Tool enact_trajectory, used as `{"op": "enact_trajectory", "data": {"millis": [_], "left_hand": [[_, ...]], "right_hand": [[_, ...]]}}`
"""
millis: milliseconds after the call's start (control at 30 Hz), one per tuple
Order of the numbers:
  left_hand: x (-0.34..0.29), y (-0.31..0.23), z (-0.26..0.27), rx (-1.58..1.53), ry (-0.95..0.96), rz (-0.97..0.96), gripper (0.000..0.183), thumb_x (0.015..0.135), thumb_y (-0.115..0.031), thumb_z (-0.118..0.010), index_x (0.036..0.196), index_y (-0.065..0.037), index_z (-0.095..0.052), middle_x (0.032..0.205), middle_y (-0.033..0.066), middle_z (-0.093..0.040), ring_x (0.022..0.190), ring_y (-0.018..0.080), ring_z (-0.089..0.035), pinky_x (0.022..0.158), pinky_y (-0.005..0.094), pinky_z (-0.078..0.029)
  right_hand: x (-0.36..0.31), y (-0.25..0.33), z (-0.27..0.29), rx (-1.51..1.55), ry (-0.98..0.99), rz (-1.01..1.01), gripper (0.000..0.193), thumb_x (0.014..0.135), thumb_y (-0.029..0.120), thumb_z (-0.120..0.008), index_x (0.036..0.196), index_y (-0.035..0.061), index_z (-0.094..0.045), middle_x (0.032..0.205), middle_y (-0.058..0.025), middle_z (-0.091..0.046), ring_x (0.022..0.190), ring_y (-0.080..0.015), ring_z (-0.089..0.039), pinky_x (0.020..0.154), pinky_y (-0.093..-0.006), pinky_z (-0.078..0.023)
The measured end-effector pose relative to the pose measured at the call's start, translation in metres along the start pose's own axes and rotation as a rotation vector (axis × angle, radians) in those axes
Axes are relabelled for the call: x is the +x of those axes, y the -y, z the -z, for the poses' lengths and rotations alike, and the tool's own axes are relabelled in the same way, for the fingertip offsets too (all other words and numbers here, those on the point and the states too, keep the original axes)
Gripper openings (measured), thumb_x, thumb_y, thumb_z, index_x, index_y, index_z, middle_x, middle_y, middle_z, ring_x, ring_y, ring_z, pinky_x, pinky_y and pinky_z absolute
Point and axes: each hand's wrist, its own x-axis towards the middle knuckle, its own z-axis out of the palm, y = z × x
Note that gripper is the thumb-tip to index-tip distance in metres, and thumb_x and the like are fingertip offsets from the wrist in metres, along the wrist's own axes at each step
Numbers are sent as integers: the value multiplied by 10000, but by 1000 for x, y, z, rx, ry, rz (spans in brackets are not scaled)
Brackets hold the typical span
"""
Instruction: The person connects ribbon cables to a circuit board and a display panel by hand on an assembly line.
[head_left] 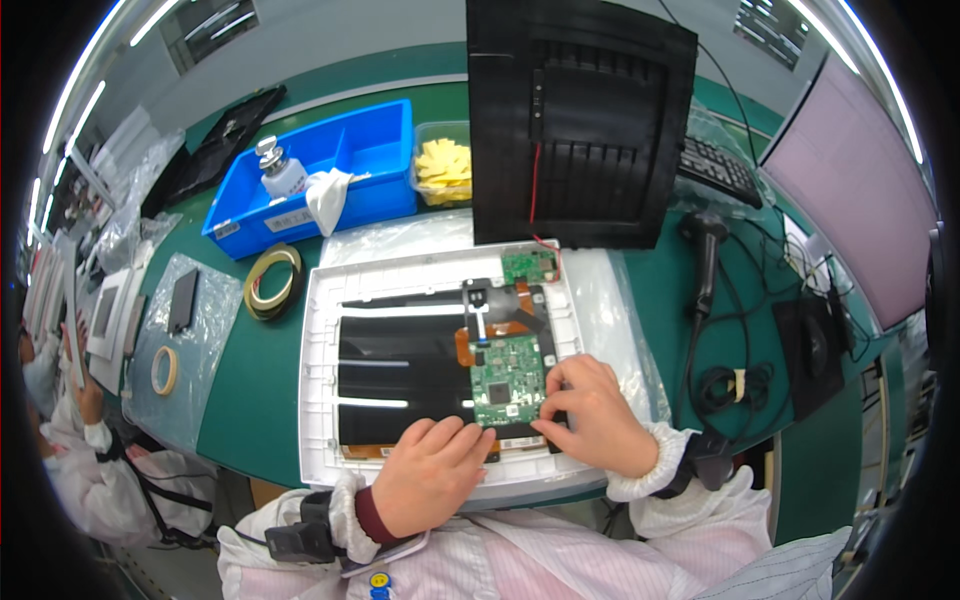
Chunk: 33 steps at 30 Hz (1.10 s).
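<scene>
A green circuit board (pixel 508 383) lies on the black back of a display panel (pixel 400 375), inside a white plastic frame (pixel 313 400). My left hand (pixel 430 475) rests palm down at the frame's near side, its fingers stretched together toward the board's lower left corner. At the board's right edge, my right hand (pixel 598 415) is closed in a pinch; anything between the fingertips is too small to make out. Orange ribbon cables (pixel 464 348) sit by the board's upper left. A smaller green board (pixel 530 266) is at the frame's top right, joined to a red wire.
Behind the frame stands a black back cover (pixel 600 190). Far left are a blue bin (pixel 375 200) with a pump bottle (pixel 282 175), a tub of yellow pieces (pixel 443 168) and tape rolls (pixel 273 283). A scanner (pixel 706 255), cables and a monitor (pixel 850 190) occupy the right; another person works far left.
</scene>
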Motion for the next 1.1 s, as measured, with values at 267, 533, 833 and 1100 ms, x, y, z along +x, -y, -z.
{"op": "enact_trajectory", "data": {"millis": [267,533,833,1100], "left_hand": [[-2,-3,-6,2,-5,19,371,710,-135,-609,1050,8,-567,1039,67,-528,948,198,-487,805,321,-389],[-2,-2,-7,-55,-42,42,370,699,-117,-607,1043,13,-569,1031,81,-529,946,218,-491,806,337,-393],[-2,-1,-8,-83,-59,46,371,695,-117,-611,1040,14,-569,1021,87,-528,940,231,-494,803,347,-397],[-1,-2,-8,-101,-78,63,367,689,-129,-626,1024,13,-576,1004,89,-532,939,236,-496,794,352,-400]], "right_hand": [[-2,0,-2,-26,-29,20,131,601,97,-708,606,61,-582,794,-53,-491,829,-235,-478,750,-344,-354],[-1,-1,-1,-10,-15,17,129,598,91,-710,614,60,-586,798,-50,-492,835,-234,-478,757,-346,-349],[-2,-1,-1,-14,-15,17,130,596,91,-716,626,52,-595,807,-52,-494,841,-235,-478,762,-347,-352],[-1,0,-1,9,-6,5,135,591,89,-720,616,51,-593,808,-56,-491,843,-242,-475,766,-349,-355]]}}
